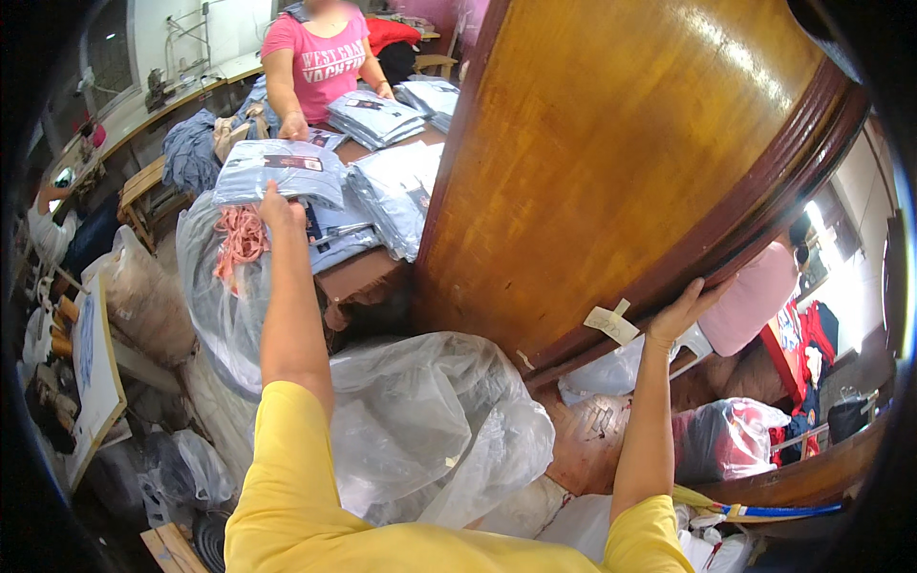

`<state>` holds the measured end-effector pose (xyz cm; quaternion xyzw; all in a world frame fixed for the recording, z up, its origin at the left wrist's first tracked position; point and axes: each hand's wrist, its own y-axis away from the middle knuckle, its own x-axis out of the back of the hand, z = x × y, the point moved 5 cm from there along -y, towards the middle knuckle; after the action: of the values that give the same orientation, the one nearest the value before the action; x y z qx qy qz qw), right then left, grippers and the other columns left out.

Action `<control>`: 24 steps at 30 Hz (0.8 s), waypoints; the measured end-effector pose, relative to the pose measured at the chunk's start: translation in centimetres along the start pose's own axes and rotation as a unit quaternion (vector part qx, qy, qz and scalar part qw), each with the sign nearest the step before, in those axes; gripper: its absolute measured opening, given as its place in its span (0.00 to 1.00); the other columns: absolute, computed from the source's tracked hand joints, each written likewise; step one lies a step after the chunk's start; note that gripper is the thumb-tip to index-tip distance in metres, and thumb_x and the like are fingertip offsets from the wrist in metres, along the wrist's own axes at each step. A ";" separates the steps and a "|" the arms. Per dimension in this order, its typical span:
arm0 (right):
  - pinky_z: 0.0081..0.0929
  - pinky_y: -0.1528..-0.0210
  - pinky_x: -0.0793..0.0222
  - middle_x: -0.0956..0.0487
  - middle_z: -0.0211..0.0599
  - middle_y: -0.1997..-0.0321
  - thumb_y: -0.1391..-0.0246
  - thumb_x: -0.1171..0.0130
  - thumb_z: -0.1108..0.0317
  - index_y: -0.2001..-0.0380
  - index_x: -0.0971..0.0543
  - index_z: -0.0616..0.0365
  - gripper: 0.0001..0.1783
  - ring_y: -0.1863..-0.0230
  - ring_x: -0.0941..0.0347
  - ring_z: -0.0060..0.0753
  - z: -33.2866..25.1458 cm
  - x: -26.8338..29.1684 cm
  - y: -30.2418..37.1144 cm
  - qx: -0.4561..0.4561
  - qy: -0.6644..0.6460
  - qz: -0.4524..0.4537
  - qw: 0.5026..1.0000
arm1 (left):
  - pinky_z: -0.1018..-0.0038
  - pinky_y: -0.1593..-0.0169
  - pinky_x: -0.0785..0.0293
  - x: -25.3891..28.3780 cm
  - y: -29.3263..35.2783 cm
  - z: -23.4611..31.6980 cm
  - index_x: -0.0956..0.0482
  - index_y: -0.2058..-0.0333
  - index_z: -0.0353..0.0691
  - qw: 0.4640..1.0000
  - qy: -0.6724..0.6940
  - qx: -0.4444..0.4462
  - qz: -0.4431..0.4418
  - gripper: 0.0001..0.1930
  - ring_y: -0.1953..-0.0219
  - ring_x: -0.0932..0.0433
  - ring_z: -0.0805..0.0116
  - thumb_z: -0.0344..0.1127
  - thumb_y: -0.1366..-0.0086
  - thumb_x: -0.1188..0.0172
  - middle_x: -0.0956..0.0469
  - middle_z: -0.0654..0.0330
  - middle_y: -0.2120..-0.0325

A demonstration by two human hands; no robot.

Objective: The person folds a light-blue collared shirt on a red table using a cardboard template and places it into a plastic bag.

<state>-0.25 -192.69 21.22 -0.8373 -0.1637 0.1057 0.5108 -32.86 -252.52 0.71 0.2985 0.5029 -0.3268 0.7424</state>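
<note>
Label (296,162) — dark, printed — on packet (244,181) in left grip (279,208).

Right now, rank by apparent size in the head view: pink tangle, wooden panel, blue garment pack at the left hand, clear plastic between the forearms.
Wooden panel
Clear plastic
Blue garment pack
Pink tangle

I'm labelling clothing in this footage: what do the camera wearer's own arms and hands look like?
The yellow shirt has short sleeves, which leave the forearms bare. The left hand and right hand have no gloves; rings are too small to tell.
</note>
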 end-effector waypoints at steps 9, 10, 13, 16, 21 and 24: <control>0.37 0.28 0.74 0.58 0.48 0.26 0.36 0.58 0.60 0.32 0.56 0.65 0.36 0.26 0.66 0.44 -0.1 0.2 0.4 -0.008 0.009 0.007 1.000 | 0.54 0.46 0.29 -3.2 -3.9 1.0 0.33 0.47 0.30 0.994 -0.013 0.032 -0.105 0.21 0.52 0.26 0.52 0.32 0.36 0.43 0.28 0.50 0.51; 0.36 0.28 0.74 0.58 0.48 0.26 0.36 0.58 0.61 0.32 0.56 0.65 0.36 0.26 0.66 0.43 0.4 0.8 0.3 -0.007 0.029 0.006 1.000 | 0.55 0.45 0.31 -3.5 -3.5 -1.1 0.33 0.48 0.31 0.990 -0.020 0.069 -0.120 0.22 0.52 0.26 0.52 0.33 0.38 0.41 0.28 0.50 0.52; 0.32 0.28 0.71 0.56 0.44 0.26 0.39 0.56 0.67 0.31 0.56 0.63 0.36 0.27 0.62 0.39 0.9 1.4 0.2 -0.022 0.035 0.016 0.999 | 0.56 0.43 0.34 -1.9 -4.7 -3.0 0.31 0.52 0.34 0.984 -0.056 0.143 -0.088 0.22 0.52 0.28 0.53 0.35 0.43 0.38 0.26 0.51 0.54; 0.33 0.28 0.72 0.56 0.44 0.26 0.41 0.55 0.68 0.32 0.56 0.64 0.38 0.26 0.64 0.39 -0.8 -0.7 0.5 -0.084 -0.043 -0.009 0.996 | 0.57 0.43 0.36 1.1 -7.5 1.5 0.27 0.56 0.33 0.979 -0.084 0.161 -0.092 0.17 0.47 0.31 0.52 0.37 0.41 0.44 0.29 0.48 0.51; 0.40 0.28 0.69 0.56 0.54 0.27 0.41 0.49 0.57 0.33 0.54 0.67 0.42 0.27 0.62 0.50 2.1 1.6 -0.1 -0.029 -0.029 -0.030 0.999 | 0.57 0.37 0.45 -0.1 0.6 -2.7 0.32 0.52 0.32 0.967 -0.161 0.195 0.016 0.21 0.43 0.35 0.56 0.35 0.44 0.46 0.32 0.52 0.48; 0.42 0.29 0.67 0.56 0.54 0.27 0.43 0.46 0.59 0.32 0.53 0.65 0.43 0.27 0.62 0.52 0.6 2.8 -0.5 -0.012 -0.100 -0.113 0.988 | 0.60 0.35 0.48 -1.4 4.4 6.2 0.34 0.50 0.32 0.979 -0.188 0.078 0.003 0.23 0.40 0.38 0.58 0.34 0.44 0.46 0.34 0.52 0.45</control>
<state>2.03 -190.89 21.38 -0.8050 -0.3089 0.1288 0.4899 -26.38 -254.43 4.51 0.2903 0.3264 -0.4129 0.7992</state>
